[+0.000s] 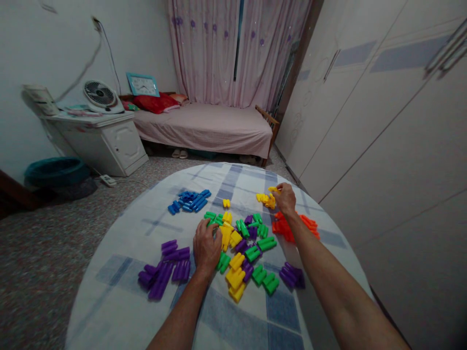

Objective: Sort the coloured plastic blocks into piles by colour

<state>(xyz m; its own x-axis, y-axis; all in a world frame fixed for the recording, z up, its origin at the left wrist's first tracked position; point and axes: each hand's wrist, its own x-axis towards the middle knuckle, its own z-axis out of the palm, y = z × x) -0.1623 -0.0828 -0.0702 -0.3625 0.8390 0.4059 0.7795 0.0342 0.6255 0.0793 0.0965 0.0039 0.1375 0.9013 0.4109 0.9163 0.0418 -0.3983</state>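
My right hand (285, 198) reaches to the far right of the table and pinches a yellow plastic building block (273, 189) above a small yellow group (269, 201). My left hand (207, 245) rests at the left edge of the mixed pile, fingers curled beside green blocks (223, 262) and yellow blocks (225, 236); whether it grips one is hidden. The mixed pile also has purple blocks (248, 269). Orange-red blocks (283, 227) lie partly behind my right forearm. A purple group (160, 277) is left of my left hand, and blue blocks (189, 201) lie farther back.
The round table has a checked cloth (127, 311). A lone yellow block (226, 203) lies near its far middle, and more purple blocks (292, 276) at the right. Beyond stand a bed (207, 124), a white cabinet (124, 146) with a fan (101, 95), and a wardrobe (394, 121).
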